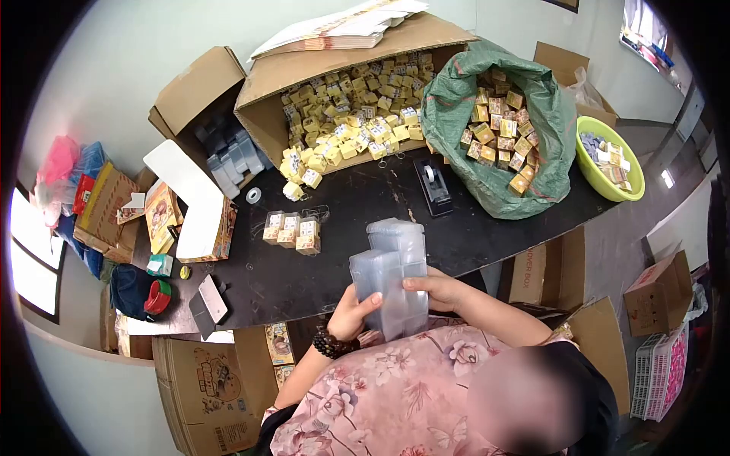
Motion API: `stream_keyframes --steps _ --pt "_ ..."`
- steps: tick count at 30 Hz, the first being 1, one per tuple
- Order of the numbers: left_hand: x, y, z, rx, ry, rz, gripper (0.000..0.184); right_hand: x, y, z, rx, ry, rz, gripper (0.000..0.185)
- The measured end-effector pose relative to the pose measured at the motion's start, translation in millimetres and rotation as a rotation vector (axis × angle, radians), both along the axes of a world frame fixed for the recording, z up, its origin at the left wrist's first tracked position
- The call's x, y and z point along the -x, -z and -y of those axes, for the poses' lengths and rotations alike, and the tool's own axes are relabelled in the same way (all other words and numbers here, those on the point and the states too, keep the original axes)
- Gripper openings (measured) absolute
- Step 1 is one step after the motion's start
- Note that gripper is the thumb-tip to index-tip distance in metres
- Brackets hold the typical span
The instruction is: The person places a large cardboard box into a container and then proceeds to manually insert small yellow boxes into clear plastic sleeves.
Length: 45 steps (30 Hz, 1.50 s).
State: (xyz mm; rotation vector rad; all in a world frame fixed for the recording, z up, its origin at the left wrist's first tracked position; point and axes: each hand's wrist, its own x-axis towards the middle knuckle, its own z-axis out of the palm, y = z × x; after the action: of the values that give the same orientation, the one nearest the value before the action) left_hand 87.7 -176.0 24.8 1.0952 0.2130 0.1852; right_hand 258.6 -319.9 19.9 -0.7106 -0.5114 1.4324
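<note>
A stack of clear plastic blister trays is held upright in front of my chest, over the near edge of the table. My left hand, with a dark beaded bracelet on the wrist, grips the stack's left side, thumb on the front. From the right, my right hand closes on the other side, its thumb pressed against the plastic. Several small printed boxes stand together on the table beyond the left hand. A black tape dispenser lies farther back.
A tipped carton spills yellow cube-shaped pieces onto the black table. Right of it stand a green woven sack of small boxes and a yellow-green basin. More clear trays fill a box at left. A phone lies near the front edge.
</note>
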Motion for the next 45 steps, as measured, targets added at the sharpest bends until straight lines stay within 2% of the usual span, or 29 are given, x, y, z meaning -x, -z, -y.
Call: stream_keyframes --steps 1,4,5,7,8,9,10,11,12,13,15,16,17,19,20,22,23,25,26,32,34,35,36,37,40,41,43,44,45 --pt "1 17 -8 0.012 -0.02 -0.09 0.057 1 -1 -4 0.066 -0.006 -0.012 0.062" --pt "-9 -4 12 0.314 -0.149 -0.001 0.06 1 8 -6 0.123 0.038 -0.19 0.058" --pt "-10 0 5 0.284 -0.086 0.063 0.061 -5 43 -7 0.134 0.041 -0.302 0.059" --pt "-14 21 -21 0.266 -0.06 0.072 0.067 -7 45 -6 0.048 -0.074 -0.453 0.071" --pt "-23 21 -23 0.152 0.035 0.084 0.074 -6 72 -11 -0.023 -0.146 -0.481 0.08" --pt "-30 23 -23 0.038 0.127 0.096 0.082 -2 80 -14 -0.019 -0.148 -0.48 0.08" --pt "-34 44 -27 0.29 0.295 0.129 0.088 2 88 -19 -0.024 -0.208 -0.478 0.081" --pt "-45 41 -20 0.342 0.357 0.225 0.084 6 90 -24 -0.031 -0.269 -0.476 0.082" --pt "-59 30 -12 0.391 0.421 0.322 0.079 9 80 -24 -0.035 -0.326 -0.524 0.072" --pt "-64 17 -9 0.417 0.423 0.336 0.072 9 81 -29 -0.038 -0.325 -0.522 0.072" --pt "-59 64 -29 0.43 0.4 0.267 0.07 9 85 -36 -0.155 -0.653 -0.728 0.061" --pt "-59 89 -39 0.447 0.371 0.2 0.067 2 63 -33 -0.003 -0.644 -0.661 0.057" --pt "-66 96 -47 0.862 0.75 0.422 0.063 -7 49 -28 0.001 -0.642 -0.663 0.057" --pt "-49 51 -28 0.42 0.14 0.076 0.053 -24 35 -15 0.144 -0.387 0.022 0.053" --pt "-55 16 -10 0.351 -0.103 0.013 0.046 -30 35 -10 0.323 -0.157 0.128 0.053" --pt "-58 12 -18 0.362 -0.179 -0.161 0.043 -41 26 4 0.137 0.104 -0.242 0.053" --pt "-61 22 -27 0.339 -0.182 -0.231 0.048 -52 26 7 0.153 0.035 -0.312 0.067" --pt "-71 34 -41 0.323 -0.19 -0.27 0.045 -40 16 -7 0.293 0.086 0.072 0.066" --pt "-79 35 -48 0.285 -0.189 -0.311 0.043 -40 38 -22 0.443 0.087 0.325 0.06" --pt "-164 57 -122 0.077 -0.394 -0.372 0.05 -86 78 -130 0.299 0.337 0.307 0.047" --pt "-192 102 -164 -0.234 -0.499 -0.439 0.067 -108 100 -168 0.284 0.355 0.338 0.05" --pt "-198 102 -181 -0.662 -0.462 -0.801 0.09 -115 101 -182 0.497 0.347 0.753 0.057" --pt "-202 95 -185 -0.74 -0.456 -0.853 0.095 -118 89 -194 0.71 0.327 1.168 0.064" --pt "-203 90 -185 -0.818 -0.446 -0.908 0.101 -118 80 -197 0.813 0.276 1.35 0.072" --pt "-207 109 -187 -0.85 -0.515 -0.917 0.1 -122 74 -204 0.884 0.26 1.315 0.073" --pt "-204 104 -185 -0.81 -0.498 -0.902 0.101 -122 73 -205 0.879 0.279 1.259 0.08" --pt "-197 97 -183 -0.685 -0.566 -0.866 0.103 -122 82 -205 0.868 0.32 1.26 0.083" --pt "-197 87 -181 -0.668 -0.617 -0.924 0.093 -122 85 -205 0.849 0.358 1.268 0.085" --pt "-191 85 -183 -0.653 -0.66 -0.851 0.091 -122 87 -205 0.855 0.362 1.261 0.085"
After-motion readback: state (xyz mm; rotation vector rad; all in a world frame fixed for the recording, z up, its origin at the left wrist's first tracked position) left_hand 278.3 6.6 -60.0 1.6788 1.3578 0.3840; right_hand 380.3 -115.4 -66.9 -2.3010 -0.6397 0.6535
